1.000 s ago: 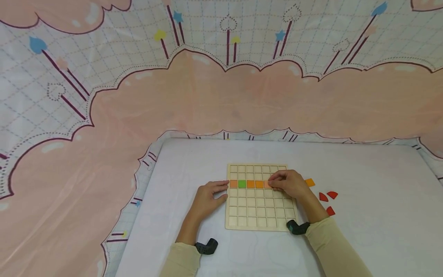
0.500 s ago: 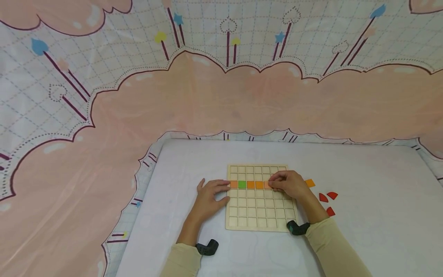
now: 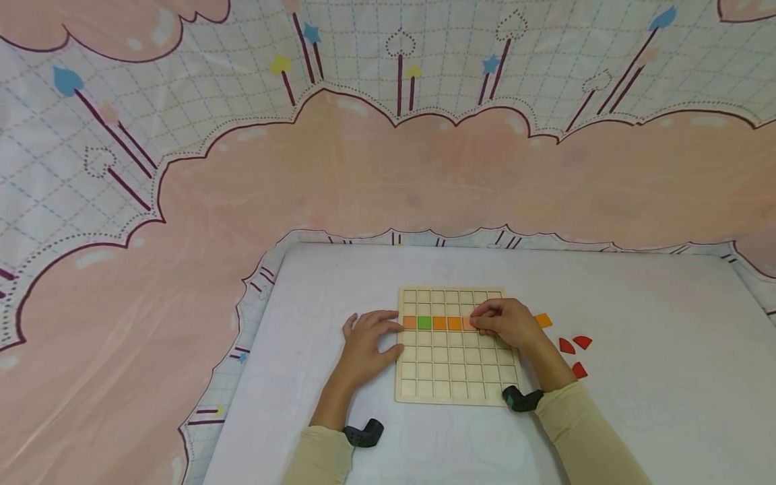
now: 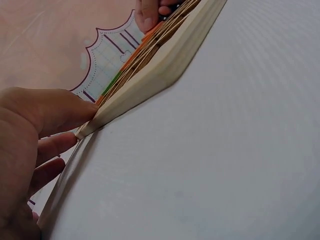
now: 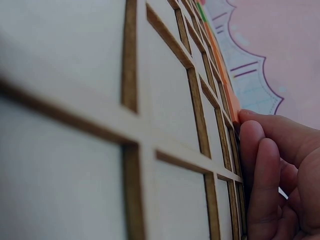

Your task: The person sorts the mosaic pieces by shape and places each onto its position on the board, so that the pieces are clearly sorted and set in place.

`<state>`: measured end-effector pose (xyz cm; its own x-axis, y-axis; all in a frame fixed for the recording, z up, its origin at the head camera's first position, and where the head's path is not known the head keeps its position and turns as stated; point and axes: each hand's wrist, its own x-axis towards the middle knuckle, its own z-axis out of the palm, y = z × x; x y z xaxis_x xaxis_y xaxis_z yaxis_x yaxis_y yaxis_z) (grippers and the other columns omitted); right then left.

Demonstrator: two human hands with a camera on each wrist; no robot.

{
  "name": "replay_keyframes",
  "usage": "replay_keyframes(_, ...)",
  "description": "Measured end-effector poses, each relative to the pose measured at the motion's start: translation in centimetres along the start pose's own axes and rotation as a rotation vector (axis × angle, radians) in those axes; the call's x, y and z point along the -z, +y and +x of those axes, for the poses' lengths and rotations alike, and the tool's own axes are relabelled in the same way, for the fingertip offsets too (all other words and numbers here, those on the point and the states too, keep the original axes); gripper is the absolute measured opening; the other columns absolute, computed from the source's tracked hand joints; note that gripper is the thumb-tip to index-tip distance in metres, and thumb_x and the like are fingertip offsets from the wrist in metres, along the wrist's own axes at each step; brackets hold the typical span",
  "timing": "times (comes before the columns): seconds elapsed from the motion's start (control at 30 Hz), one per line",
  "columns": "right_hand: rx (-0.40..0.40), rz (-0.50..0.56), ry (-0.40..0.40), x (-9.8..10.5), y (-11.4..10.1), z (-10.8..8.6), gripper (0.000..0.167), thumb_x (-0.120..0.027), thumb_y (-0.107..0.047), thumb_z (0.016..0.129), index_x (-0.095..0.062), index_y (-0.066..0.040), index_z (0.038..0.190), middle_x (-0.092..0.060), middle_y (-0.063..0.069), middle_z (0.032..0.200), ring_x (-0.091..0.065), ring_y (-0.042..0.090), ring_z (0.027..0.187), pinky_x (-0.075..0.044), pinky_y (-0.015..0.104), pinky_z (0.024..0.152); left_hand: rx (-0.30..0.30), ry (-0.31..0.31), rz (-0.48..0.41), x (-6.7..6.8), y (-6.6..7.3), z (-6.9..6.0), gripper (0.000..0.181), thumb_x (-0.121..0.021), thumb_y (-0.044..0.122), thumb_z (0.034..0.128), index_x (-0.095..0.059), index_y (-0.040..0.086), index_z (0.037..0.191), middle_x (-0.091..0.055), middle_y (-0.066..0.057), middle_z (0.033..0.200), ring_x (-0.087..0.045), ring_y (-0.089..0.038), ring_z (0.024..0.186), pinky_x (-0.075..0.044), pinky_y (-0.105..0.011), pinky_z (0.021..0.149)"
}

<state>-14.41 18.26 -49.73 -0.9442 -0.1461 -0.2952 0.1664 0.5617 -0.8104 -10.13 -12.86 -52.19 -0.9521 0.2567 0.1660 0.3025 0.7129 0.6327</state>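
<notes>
A square wooden grid board (image 3: 448,372) lies on the white table. One row of cells holds square tiles: a light orange tile (image 3: 409,323), a green tile (image 3: 424,323), two orange tiles (image 3: 447,324), then another light orange tile (image 3: 467,323). My right hand (image 3: 508,323) pinches that last tile at its right side, its fingertips covering part of it. In the right wrist view the fingers (image 5: 267,165) are curled beside the grid. My left hand (image 3: 366,345) touches the board's left edge with its fingers spread. The left wrist view shows its thumb (image 4: 70,112) against the wooden edge.
An orange piece (image 3: 543,320) lies right of the board, partly behind the right hand. Nearby are three red quarter-round pieces (image 3: 566,346). Each wrist wears a black device (image 3: 364,433). A pink patterned cloth (image 3: 388,182) hangs behind the table.
My left hand has spread its fingers, with one finger lifted away to the far left side. The right hand stays at the same tile, and the tiles have not moved.
</notes>
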Motion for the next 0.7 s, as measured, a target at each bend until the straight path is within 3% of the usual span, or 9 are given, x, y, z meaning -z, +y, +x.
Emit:
replay_keyframes(0.47, -0.001, 0.010, 0.008, -0.02, -0.16, -0.06, 0.025, -0.080, -0.028, 0.088, -0.075, -0.008, 0.102, -0.070, -0.001, 0.075, -0.063, 0.016, 0.071, -0.047, 0.031, 0.072, 0.011, -0.004, -0.008, -0.15, -0.43, 0.15, 0.027, -0.080, 0.021, 0.0837, -0.076, 0.021, 0.111, -0.066, 0.002, 0.138, -0.052, -0.025, 0.136, -0.012, -0.064, 0.119)
replay_keyframes(0.7, -0.009, 0.130, -0.038, 0.71, 0.13, -0.65, 0.033, -0.079, -0.029, 0.089, -0.072, -0.006, 0.113, -0.073, 0.004, 0.095, -0.066, 0.016, 0.084, -0.054, 0.024, 0.078, 0.010, -0.001, -0.011, -0.12, -0.44, 0.23, 0.027, -0.080, 0.021, 0.0837, -0.076, 0.021, 0.110, -0.066, 0.002, 0.138, -0.052, -0.025, 0.136, -0.012, -0.064, 0.119)
